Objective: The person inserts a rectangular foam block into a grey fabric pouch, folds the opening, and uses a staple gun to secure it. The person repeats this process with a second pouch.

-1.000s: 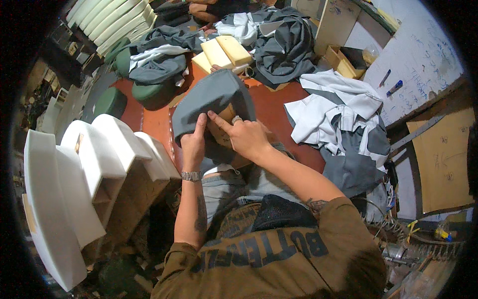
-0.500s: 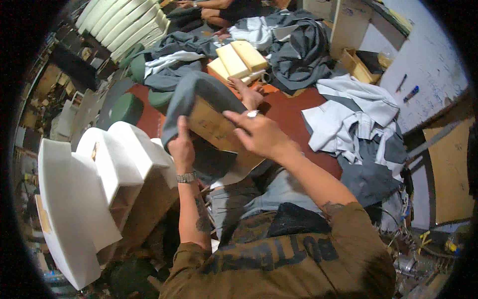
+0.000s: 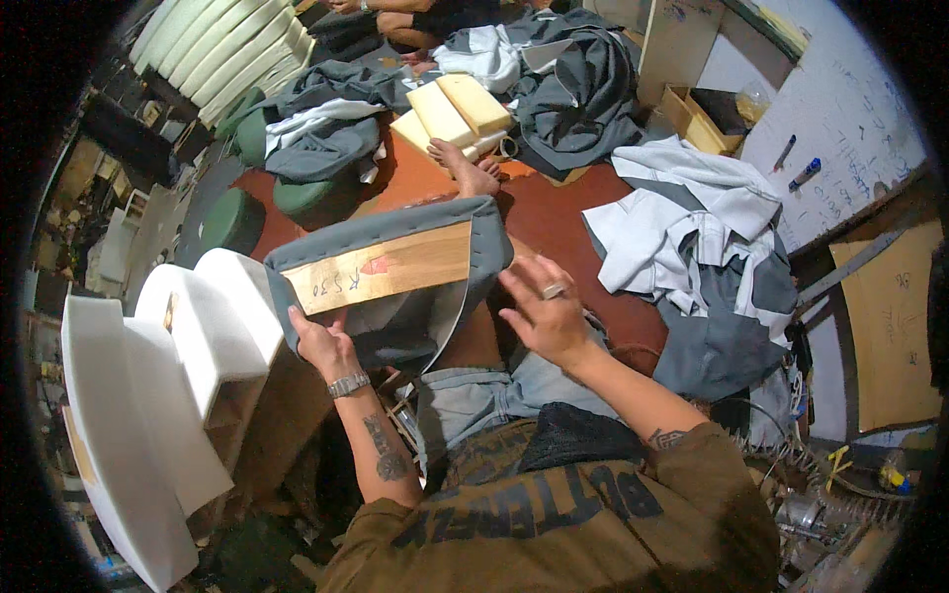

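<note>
A grey fabric-covered wooden frame (image 3: 381,265) is held up over my lap, its bare wood strip facing me. The grey fabric wraps round the wood, with a row of small dimples along its far edge. Below the strip the fabric hangs loose, pale on its inner side. My left hand (image 3: 328,348) grips the frame's near left corner, thumb on the wood. At the right end, my right hand (image 3: 549,314) has its fingers spread, close to the covered corner; whether the fingertips touch it I cannot tell.
White moulded foam pieces (image 3: 148,395) stand at my left. Yellow foam blocks (image 3: 457,111) lie ahead, past my bare foot. Grey and white fabric covers (image 3: 692,232) are heaped at right. Green round cushions (image 3: 233,219) sit on the left. Another person's legs (image 3: 407,30) show at the far edge.
The frame has turned from a steep tilt to lying more level, its wood strip now fully facing me. My right hand has come off the wood and moved right, fingers spreading.
</note>
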The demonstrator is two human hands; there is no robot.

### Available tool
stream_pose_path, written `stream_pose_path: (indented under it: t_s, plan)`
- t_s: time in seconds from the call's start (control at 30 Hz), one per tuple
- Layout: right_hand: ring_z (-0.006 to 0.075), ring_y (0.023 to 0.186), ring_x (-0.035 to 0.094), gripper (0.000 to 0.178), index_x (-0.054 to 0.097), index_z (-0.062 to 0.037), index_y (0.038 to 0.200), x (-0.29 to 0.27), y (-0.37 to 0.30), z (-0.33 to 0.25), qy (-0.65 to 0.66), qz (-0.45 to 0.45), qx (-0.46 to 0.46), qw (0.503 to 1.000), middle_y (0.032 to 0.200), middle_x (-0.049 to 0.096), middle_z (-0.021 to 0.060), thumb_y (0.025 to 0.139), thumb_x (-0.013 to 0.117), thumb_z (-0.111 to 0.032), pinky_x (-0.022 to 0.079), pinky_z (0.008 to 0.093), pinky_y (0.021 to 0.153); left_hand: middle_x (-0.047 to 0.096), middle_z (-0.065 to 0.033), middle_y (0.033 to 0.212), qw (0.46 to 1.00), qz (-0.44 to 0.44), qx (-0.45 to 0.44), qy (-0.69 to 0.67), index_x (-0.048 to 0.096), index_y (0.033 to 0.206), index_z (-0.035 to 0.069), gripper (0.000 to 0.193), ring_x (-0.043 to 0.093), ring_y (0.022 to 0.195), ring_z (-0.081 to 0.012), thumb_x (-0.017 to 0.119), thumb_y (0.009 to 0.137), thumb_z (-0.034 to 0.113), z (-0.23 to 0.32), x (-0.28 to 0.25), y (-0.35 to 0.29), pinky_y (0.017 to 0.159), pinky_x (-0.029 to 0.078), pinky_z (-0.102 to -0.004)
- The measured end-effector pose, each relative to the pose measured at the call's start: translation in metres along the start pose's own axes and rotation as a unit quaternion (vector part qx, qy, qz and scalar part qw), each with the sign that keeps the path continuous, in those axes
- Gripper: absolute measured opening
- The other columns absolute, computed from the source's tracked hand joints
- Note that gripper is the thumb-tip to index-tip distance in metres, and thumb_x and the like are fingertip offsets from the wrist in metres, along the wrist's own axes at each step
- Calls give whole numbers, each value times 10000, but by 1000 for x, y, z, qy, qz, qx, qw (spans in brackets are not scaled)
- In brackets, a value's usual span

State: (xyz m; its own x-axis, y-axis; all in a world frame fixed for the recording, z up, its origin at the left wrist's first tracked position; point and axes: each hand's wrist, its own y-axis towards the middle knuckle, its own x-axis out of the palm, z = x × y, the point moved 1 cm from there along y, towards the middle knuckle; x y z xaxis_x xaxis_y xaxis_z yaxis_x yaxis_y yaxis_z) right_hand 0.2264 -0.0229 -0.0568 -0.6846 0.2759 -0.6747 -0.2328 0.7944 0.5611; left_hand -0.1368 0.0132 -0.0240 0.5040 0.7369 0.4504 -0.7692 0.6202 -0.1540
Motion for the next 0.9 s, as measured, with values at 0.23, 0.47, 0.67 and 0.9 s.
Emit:
stream_pose_path:
  t_s: [0.23, 0.47, 0.67, 0.9]
  plan:
    - [377, 1398, 499, 400, 731, -141, 1224, 8, -11, -4, 5, -87, -102, 991, 1492, 584, 74, 839, 806, -222, 433, 566, 1114, 677, -119, 1267, 998, 22, -8, 53, 596, 1335, -46, 532, 702, 1061, -263, 575, 1080, 421, -26, -20, 3, 822, 635, -485]
    - [425, 970, 661, 192, 723, -25, 1056, -29, -173, 128, -79, -139, 326, 932, 989, 699, 228, 906, 675, -135, 528, 513, 861, 700, -78, 1159, 978, -47, 129, 155, 649, 1260, -26, 431, 679, 1005, -191, 638, 1070, 361, -19, -23, -7, 790, 576, -378]
    - [383, 891, 650, 220, 722, -44, 1116, -8, -340, 139, 30, -223, 585, 779, 960, 681, 190, 933, 666, -152, 519, 486, 787, 714, -60, 1053, 915, -189, 181, 306, 684, 1140, -42, 355, 640, 920, -172, 670, 1061, 304, -8, 14, -41, 837, 516, -326]
    - [329, 839, 650, 226, 698, -46, 1129, 21, -354, 130, 90, -139, 678, 716, 966, 683, 157, 937, 695, -166, 522, 439, 738, 695, -22, 824, 862, -275, 236, 355, 712, 972, -15, 332, 595, 724, -122, 687, 1050, 307, -11, 71, -72, 669, 481, -317]
